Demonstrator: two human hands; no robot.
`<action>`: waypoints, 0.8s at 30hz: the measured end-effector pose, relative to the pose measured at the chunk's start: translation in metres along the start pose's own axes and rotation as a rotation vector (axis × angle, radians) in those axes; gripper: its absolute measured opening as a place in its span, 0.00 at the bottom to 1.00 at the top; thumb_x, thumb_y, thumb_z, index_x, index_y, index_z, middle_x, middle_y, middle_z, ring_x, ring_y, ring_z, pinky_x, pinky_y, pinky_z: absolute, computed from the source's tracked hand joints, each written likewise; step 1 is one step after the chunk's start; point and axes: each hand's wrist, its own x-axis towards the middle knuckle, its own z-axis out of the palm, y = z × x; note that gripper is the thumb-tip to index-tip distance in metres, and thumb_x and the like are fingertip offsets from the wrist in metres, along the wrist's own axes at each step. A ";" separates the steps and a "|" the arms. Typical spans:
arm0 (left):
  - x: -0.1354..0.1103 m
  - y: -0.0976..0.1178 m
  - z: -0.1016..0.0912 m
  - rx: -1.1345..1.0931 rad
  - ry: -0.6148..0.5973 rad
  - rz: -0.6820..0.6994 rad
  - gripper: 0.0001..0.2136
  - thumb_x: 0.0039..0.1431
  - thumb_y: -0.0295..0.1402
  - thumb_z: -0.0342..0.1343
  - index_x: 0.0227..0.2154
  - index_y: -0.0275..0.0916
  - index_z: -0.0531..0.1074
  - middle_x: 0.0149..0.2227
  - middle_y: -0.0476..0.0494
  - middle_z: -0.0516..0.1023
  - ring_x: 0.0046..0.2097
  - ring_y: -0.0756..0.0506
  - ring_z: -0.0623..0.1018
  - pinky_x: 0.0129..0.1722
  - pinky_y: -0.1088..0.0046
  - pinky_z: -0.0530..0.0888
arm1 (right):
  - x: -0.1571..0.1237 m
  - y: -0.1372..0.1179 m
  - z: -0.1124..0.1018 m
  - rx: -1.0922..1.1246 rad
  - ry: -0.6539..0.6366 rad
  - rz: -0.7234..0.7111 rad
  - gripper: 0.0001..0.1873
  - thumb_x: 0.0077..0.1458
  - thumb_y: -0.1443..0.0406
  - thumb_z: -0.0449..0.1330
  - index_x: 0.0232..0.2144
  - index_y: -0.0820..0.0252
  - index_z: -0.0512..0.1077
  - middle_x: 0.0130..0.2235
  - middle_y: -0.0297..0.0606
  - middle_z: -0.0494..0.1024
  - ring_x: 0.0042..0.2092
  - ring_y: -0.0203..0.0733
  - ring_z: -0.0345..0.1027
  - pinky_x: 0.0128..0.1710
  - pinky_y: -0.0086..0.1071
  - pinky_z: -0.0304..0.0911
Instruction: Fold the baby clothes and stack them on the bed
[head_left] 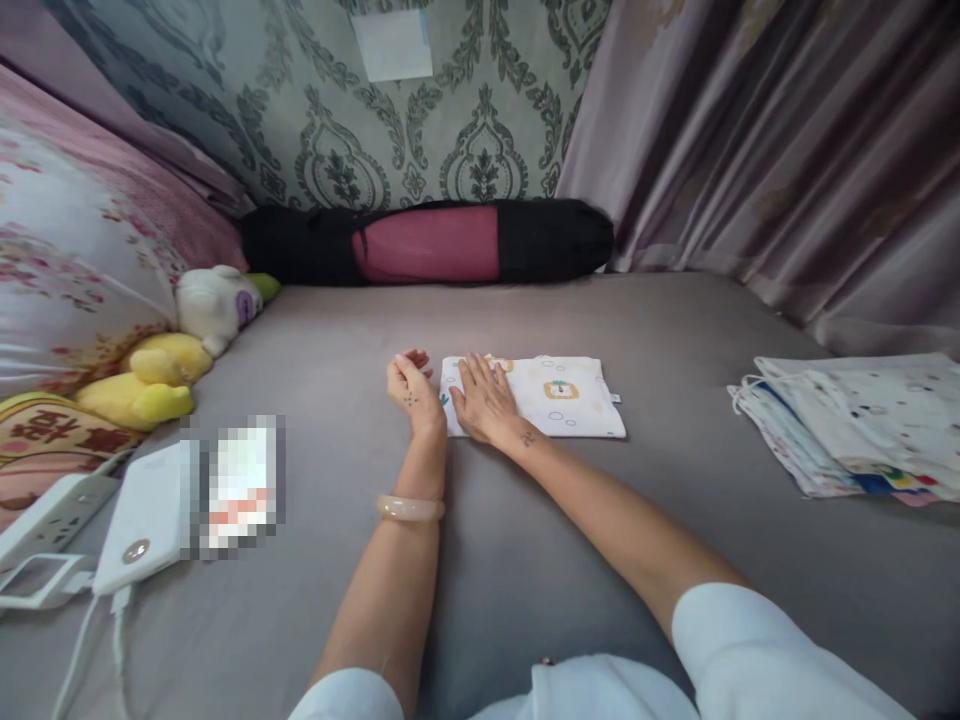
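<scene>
A folded white cloth [577, 395] with small printed animal faces and circles lies flat on the grey bed sheet. My right hand [484, 400] rests palm down on its left part, fingers stretched out, gripping nothing. Just beside the cloth's left edge is my left hand [414, 388], turned on its side with the fingers loosely bent and no object visible in it. A pale bangle [410, 508] circles my left wrist. The palm of the left hand is partly hidden.
Folded cloths [862, 425] are stacked at the right. On the left are a white power bank [150, 510] with cables, a power strip [60, 520], a blurred-out rectangle, and plush toys [214, 305]. A black and pink rolled bag [427, 243] lies along the wall.
</scene>
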 end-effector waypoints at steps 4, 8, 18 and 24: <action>0.002 -0.002 0.000 0.005 -0.008 0.003 0.16 0.65 0.42 0.41 0.35 0.36 0.68 0.36 0.38 0.77 0.37 0.47 0.79 0.33 0.72 0.73 | 0.001 -0.005 0.008 0.001 -0.012 -0.018 0.30 0.66 0.59 0.42 0.65 0.72 0.55 0.68 0.50 0.53 0.69 0.51 0.42 0.67 0.48 0.33; 0.002 -0.003 0.001 0.052 -0.035 0.022 0.17 0.65 0.43 0.40 0.35 0.36 0.69 0.37 0.38 0.77 0.38 0.47 0.79 0.34 0.72 0.73 | 0.000 -0.005 0.007 -0.003 -0.007 -0.014 0.30 0.66 0.60 0.42 0.65 0.71 0.55 0.68 0.50 0.54 0.69 0.50 0.42 0.67 0.48 0.32; -0.025 -0.004 0.007 0.540 -0.571 0.435 0.13 0.63 0.32 0.44 0.46 0.37 0.70 0.47 0.35 0.77 0.50 0.42 0.76 0.51 0.63 0.72 | -0.019 0.039 -0.019 -0.033 0.073 0.075 0.29 0.67 0.61 0.40 0.65 0.71 0.56 0.68 0.50 0.53 0.69 0.49 0.41 0.67 0.47 0.34; -0.033 -0.022 0.005 0.950 -0.867 0.688 0.17 0.61 0.28 0.44 0.51 0.33 0.68 0.55 0.28 0.71 0.60 0.38 0.68 0.60 0.55 0.64 | -0.029 0.058 -0.008 -0.091 0.089 0.112 0.30 0.67 0.60 0.41 0.65 0.70 0.56 0.67 0.50 0.56 0.68 0.49 0.44 0.67 0.46 0.36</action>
